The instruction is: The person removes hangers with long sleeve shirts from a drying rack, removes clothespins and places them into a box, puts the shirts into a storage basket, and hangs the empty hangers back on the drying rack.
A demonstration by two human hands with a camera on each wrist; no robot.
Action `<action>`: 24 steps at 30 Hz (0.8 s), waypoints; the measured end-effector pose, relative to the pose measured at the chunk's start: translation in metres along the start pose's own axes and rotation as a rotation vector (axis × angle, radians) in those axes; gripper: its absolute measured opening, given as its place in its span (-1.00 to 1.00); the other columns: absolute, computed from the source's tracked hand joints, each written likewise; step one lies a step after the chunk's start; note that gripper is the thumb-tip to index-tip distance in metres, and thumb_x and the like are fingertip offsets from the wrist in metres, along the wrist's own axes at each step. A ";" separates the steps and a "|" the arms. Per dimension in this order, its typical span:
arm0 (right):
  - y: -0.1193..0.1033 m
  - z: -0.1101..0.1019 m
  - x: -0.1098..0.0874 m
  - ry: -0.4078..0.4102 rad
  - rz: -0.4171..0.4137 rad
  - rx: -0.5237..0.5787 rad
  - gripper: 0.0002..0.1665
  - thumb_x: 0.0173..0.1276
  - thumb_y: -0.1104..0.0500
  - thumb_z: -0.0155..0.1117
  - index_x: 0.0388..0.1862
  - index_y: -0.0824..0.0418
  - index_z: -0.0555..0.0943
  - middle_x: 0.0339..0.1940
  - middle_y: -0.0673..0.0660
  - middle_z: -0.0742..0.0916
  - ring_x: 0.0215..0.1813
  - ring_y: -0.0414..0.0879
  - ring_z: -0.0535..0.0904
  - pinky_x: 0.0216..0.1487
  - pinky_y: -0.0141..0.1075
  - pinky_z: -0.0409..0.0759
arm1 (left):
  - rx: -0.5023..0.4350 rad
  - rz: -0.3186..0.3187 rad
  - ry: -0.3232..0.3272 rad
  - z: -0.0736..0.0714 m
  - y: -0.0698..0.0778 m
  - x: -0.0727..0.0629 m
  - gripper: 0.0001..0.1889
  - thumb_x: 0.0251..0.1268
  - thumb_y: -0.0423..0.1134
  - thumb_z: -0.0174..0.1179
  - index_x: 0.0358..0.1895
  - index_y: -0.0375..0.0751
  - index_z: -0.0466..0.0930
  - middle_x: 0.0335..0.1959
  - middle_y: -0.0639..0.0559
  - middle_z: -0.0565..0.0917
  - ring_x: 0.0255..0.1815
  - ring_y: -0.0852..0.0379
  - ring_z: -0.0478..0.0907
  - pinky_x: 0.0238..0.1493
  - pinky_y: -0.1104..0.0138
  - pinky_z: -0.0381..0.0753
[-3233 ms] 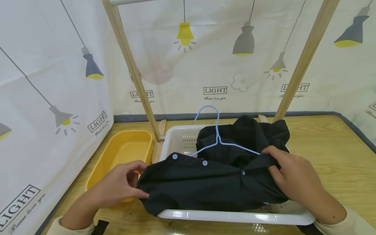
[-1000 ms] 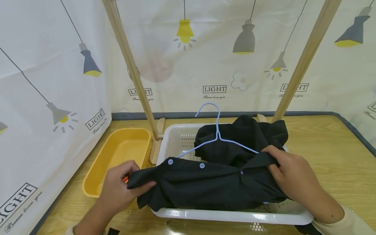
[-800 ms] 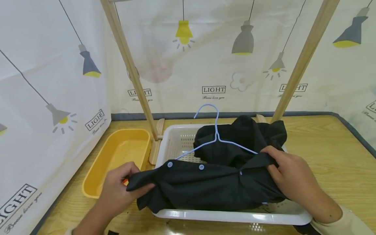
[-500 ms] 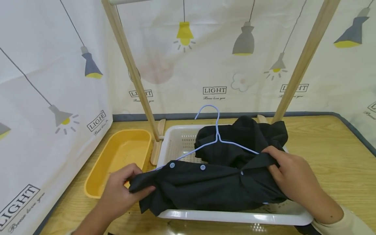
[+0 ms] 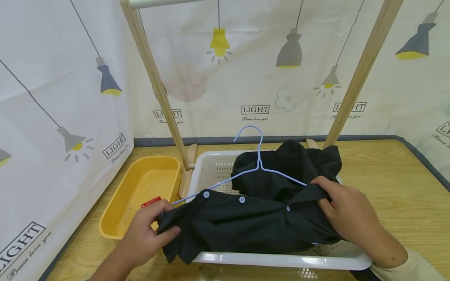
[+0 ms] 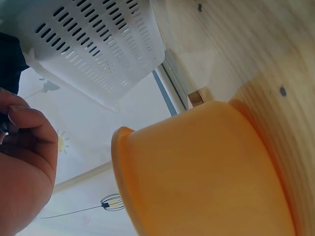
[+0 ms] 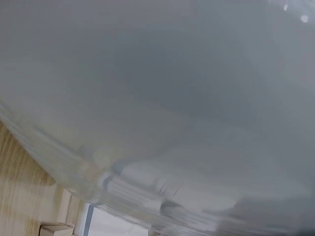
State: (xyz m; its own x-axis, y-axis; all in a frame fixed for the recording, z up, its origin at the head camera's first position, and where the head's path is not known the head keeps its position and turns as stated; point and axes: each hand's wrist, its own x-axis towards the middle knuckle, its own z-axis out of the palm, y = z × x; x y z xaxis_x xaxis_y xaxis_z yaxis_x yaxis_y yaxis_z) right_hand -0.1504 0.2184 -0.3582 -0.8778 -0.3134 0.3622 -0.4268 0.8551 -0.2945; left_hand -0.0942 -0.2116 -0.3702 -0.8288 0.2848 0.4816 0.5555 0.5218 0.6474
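A black shirt (image 5: 242,226) with pale blue buttons lies bunched over the white basket (image 5: 281,259), its front part stretched sideways between my hands. My left hand (image 5: 142,230) pinches the cloth at the left end, thumb below and fingers above. The light blue hanger (image 5: 259,156) stands with its hook upward; its left arm runs to the left fingers and its lower part is hidden by cloth. On the right, my right hand (image 5: 351,214) grips the shirt where the hanger's right arm goes under it. The left wrist view shows my left hand (image 6: 24,162) beside dark cloth (image 6: 12,64).
A yellow tray (image 5: 119,195) stands left of the basket, with a small red object (image 5: 151,201) in it, partly behind my left hand. Wooden posts (image 5: 158,89) of a rack rise behind, joined by a pale bar (image 5: 161,3). A pale blurred surface (image 7: 157,98) fills the right wrist view.
My left hand has drawn the cloth outward and re-gripped it; more of the hanger's left arm now shows. The red object has come into clearer view. My right hand keeps its hold.
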 end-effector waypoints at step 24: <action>0.000 -0.002 0.001 -0.070 0.001 -0.013 -0.64 0.25 0.35 0.27 0.03 0.11 0.60 -0.60 -0.04 0.60 -0.57 -0.18 0.32 -0.50 -0.27 0.28 | 0.204 -0.327 -0.052 0.004 0.040 0.037 -0.68 0.47 -0.07 0.17 0.20 0.03 0.54 -0.03 0.14 0.67 -0.08 0.22 0.59 -0.07 0.26 0.62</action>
State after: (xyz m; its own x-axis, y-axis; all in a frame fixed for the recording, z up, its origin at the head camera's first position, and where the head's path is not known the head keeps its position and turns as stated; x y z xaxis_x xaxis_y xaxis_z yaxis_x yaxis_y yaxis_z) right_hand -0.1510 0.2186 -0.3556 -0.8915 -0.3404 0.2990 -0.4235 0.8606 -0.2828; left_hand -0.1031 -0.1765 -0.3286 -0.9651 0.1142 0.2357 0.2410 0.7397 0.6283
